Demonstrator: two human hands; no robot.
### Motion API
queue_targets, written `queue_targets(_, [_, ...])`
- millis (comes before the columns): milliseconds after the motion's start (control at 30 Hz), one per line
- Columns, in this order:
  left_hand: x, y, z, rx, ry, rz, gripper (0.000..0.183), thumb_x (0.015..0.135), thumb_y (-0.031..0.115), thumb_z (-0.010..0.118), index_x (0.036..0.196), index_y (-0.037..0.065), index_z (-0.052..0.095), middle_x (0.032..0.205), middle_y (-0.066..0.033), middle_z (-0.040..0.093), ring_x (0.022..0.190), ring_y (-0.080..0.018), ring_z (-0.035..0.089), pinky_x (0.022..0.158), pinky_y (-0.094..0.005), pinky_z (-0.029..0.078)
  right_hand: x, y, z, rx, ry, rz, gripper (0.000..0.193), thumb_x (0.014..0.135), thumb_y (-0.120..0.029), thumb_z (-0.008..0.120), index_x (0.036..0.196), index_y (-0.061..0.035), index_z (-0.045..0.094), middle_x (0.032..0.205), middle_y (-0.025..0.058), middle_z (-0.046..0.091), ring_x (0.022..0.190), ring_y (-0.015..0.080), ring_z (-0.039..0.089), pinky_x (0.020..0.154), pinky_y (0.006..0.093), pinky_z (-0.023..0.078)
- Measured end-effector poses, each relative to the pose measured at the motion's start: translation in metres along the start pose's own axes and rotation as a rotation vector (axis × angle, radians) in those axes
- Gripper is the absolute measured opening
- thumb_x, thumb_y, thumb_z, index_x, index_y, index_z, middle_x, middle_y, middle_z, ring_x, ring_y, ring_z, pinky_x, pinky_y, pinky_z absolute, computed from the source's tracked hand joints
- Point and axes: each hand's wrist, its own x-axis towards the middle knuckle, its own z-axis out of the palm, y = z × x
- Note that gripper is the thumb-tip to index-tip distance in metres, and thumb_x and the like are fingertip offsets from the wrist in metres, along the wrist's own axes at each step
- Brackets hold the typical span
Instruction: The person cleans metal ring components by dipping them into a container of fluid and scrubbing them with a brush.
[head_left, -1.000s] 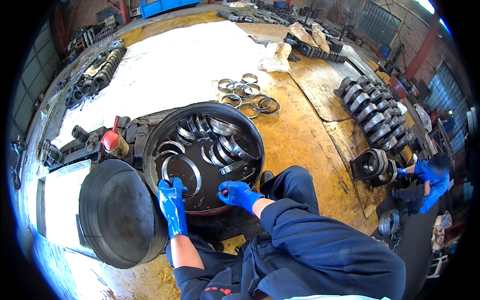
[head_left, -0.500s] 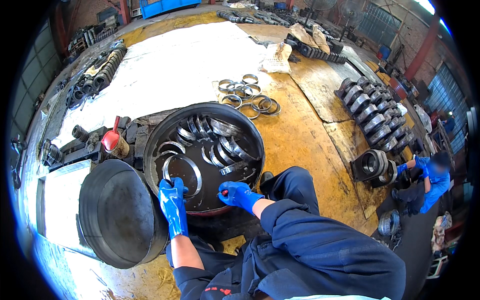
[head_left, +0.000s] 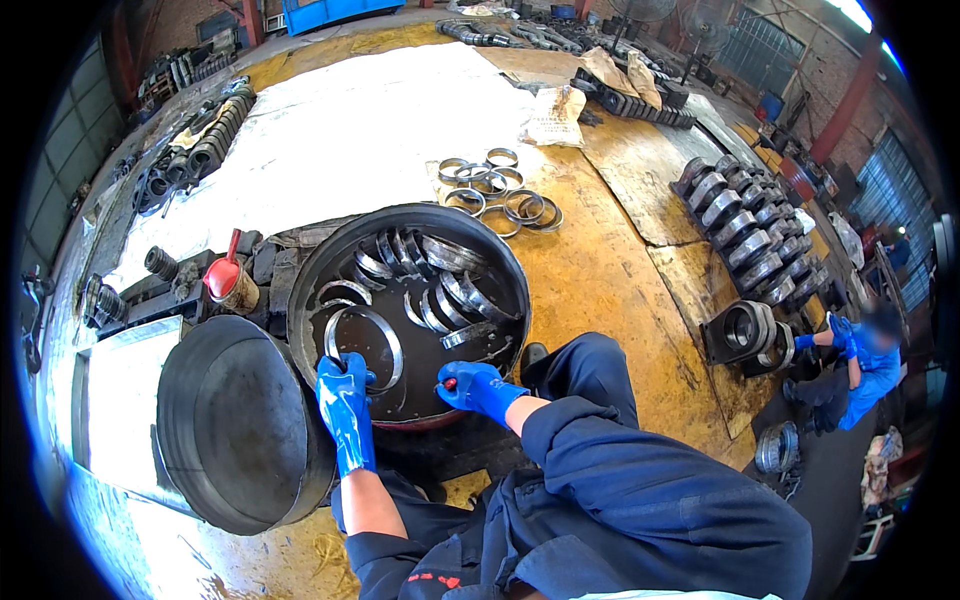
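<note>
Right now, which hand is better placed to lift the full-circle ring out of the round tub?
Left, most likely: the left hand holds the ring by its lower edge, inside the round tub. The right hand is apart from the ring, closed around a red-tipped thing, so seems less free.

Closed and set apart

From my remote seat I have the left hand (head_left: 344,392) curled in a grip, its bare forearm (head_left: 372,507) below it. Just right of it, my right hand (head_left: 474,389) is fisted, its wrist (head_left: 519,411) angled down and away.
</note>
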Motion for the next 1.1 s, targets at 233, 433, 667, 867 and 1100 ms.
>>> queue_targets(233, [-0.0011,0.0014,0.0001,0.01,0.008,0.005,0.029,0.094,0.03,0.064,0.097,0.002,0.063,0.073,-0.0092,0.07,0.057,-0.017,0.063,0.051,-0.0327,0.049,-0.0013,0.001,0.0009,0.015,0.034,-0.011,0.019,0.086,-0.035,0.07,0.086,-0.016,0.069,0.089,0.0123,0.072,0.085,0.0379,0.07,0.072,0.0464,0.056])
queue_targets(433, [-0.0016,0.0032,0.0007,0.011,0.008,-0.006,0.029,0.094,0.031,0.064,0.097,0.002,0.063,0.073,-0.009,0.07,0.056,-0.0165,0.063,0.05,-0.0322,0.049,-0.0013,0.0033,0.0024,0.003,0.042,-0.01,0.019,0.086,-0.036,0.071,0.088,-0.0169,0.07,0.09,0.012,0.072,0.085,0.0375,0.07,0.072,0.046,0.056])
queue_targets(667, [-0.0002,-0.0014,0.0015,-0.004,0.001,0.005,0.029,0.094,0.031,0.064,0.097,0.002,0.063,0.073,-0.009,0.07,0.057,-0.0165,0.064,0.05,-0.032,0.049,-0.0025,0.0029,0.0028,0.02,0.056,-0.018,0.019,0.086,-0.036,0.073,0.09,-0.0171,0.07,0.091,0.0118,0.073,0.085,0.037,0.07,0.072,0.0463,0.057])
queue_targets(867, [-0.0006,-0.0017,0.0036,0.001,0.004,0.01,0.029,0.094,0.031,0.064,0.097,0.002,0.063,0.073,-0.0088,0.07,0.057,-0.0163,0.063,0.05,-0.0321,0.049,-0.0025,0.0039,0.0023,0.01,0.053,-0.021,0.018,0.086,-0.034,0.073,0.089,-0.0171,0.07,0.09,0.0119,0.073,0.084,0.0372,0.07,0.072,0.0462,0.057])
queue_targets(1100, [0.0002,-0.0035,0.0018,0.011,0.007,0.013,0.029,0.094,0.032,0.064,0.097,0.003,0.064,0.073,-0.0083,0.07,0.055,-0.0164,0.062,0.05,-0.0322,0.049,-0.0026,0.0014,0.0015,0.012,0.047,-0.021,0.018,0.086,-0.034,0.073,0.089,-0.0173,0.07,0.091,0.0119,0.073,0.085,0.037,0.07,0.072,0.046,0.057])
